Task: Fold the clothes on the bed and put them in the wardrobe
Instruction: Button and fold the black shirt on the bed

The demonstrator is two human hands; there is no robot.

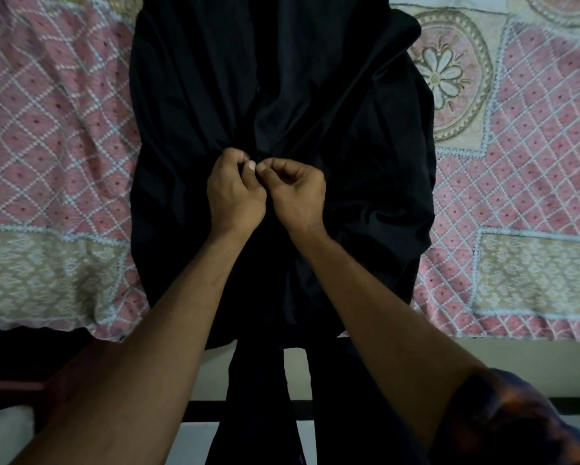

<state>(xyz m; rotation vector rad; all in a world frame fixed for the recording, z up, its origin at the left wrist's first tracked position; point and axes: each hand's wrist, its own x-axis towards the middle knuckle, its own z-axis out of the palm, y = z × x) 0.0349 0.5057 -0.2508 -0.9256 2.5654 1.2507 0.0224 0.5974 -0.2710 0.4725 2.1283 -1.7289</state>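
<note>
Pinched black garment (315, 95) at centre front with curled left hand (236, 194) and right hand (298, 193); hid pinched detail behind fingertips (252, 166); lost garment top beyond frame edge

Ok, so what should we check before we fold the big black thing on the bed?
1. Black cloth garment lies on the pink diamond-patterned bedspread: ok.
2. Both hands have hold: left hand and right hand pinch its front middle: ok.
3. Cloth smooth: not ok, wrinkles gather round the hands.
4. Front fastened: cannot tell, too dark.
5. Whole garment on the bed: not ok, its near end droops over the edge.
</note>
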